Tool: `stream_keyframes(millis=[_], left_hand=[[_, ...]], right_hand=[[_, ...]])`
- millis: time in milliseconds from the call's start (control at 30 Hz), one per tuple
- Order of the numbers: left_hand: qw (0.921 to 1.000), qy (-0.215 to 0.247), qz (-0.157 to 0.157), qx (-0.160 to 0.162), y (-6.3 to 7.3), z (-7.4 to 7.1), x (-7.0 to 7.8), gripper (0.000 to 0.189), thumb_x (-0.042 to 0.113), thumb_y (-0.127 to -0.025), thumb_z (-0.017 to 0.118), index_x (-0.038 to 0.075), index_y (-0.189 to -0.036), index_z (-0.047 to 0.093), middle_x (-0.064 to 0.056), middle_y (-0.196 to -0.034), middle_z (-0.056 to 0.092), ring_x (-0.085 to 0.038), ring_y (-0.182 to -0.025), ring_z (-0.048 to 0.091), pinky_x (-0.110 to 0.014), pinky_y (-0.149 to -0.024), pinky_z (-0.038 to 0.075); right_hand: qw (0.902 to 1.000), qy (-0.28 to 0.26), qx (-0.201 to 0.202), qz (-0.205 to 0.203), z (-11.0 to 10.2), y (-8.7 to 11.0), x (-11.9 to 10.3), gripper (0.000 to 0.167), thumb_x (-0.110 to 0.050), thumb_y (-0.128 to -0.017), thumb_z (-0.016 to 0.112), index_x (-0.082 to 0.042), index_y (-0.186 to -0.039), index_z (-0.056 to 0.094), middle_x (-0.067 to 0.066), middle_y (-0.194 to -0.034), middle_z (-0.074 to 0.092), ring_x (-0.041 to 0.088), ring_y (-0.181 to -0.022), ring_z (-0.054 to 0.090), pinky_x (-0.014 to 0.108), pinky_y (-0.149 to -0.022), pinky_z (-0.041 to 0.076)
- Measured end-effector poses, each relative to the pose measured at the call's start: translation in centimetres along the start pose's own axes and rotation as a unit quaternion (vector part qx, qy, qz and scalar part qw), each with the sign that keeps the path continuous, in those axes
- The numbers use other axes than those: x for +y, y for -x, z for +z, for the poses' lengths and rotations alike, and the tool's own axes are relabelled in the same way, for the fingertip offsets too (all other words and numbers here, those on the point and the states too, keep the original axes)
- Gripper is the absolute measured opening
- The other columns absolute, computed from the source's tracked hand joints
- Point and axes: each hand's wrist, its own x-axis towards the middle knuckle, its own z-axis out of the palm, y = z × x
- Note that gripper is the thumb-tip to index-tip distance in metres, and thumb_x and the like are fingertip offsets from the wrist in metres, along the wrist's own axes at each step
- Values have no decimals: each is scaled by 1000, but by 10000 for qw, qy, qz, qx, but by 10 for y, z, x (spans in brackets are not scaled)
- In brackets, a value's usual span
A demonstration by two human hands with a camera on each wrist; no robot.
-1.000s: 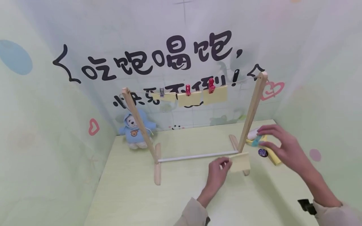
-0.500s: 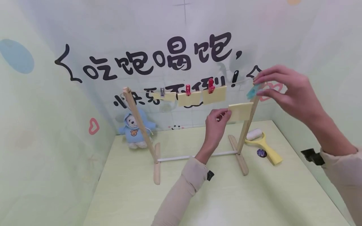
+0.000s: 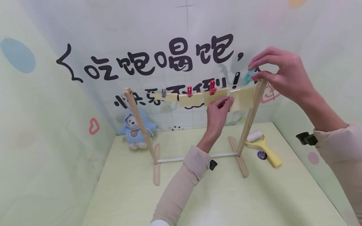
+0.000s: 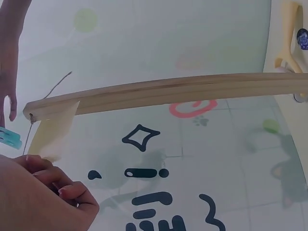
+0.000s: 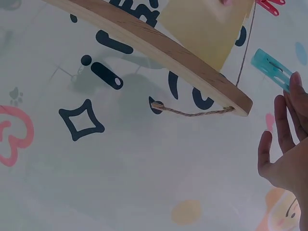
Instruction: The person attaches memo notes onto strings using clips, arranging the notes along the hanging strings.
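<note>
My left hand (image 3: pixel 217 114) pinches a yellow paper sheet (image 3: pixel 242 98) by its left edge, holding it up at the string beside the right post (image 3: pixel 251 116). Above that sheet, my right hand (image 3: pixel 285 70) pinches a teal clothespin (image 3: pixel 249 77) between thumb and fingers. In the right wrist view the clothespin (image 5: pixel 272 68) is apart from both the string (image 5: pixel 245 50) and the paper (image 5: pixel 207 31). Further left, several yellow sheets hang on the string under a grey clip (image 3: pixel 163 93) and two red clothespins (image 3: pixel 189 91), the nearer one (image 3: pixel 213 87) close to my left hand.
The wooden stand has a white crossbar (image 3: pixel 172 159) and a left post (image 3: pixel 141 125). A plush bear in blue (image 3: pixel 135 131) sits behind that post. At the right lie a yellow-handled lint roller (image 3: pixel 267 149) and a dark round object (image 3: pixel 262 155) on the table (image 3: pixel 127 201).
Both hands have risen from the table's right side to string height, the left carrying the paper sheet and the right the teal clothespin. The hanging sheets stay in place.
</note>
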Motion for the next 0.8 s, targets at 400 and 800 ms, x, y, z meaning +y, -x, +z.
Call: stream_keyframes(millis=[400,800], left_hand=[[9987,501,-107,39,-4,5,4,26,16,-107,74,-6,-121,80,5,-68,55,-5,-65,51,-19,-57,34],[9990,451,-55,37,-6,7,7,27,18,-107,73,-4,-121,81,7,-66,55,-6,-64,51,-19,-59,36]], right_hand=[[9995,71,-271,-149,12,-5,8,26,19,-80,87,2,-98,84,-19,-101,72,-14,-101,59,10,-89,43],[9964,302,-594,-527,20,-7,13,28,16,-75,92,3,-99,83,16,-103,77,-21,-100,50,16,-95,36]])
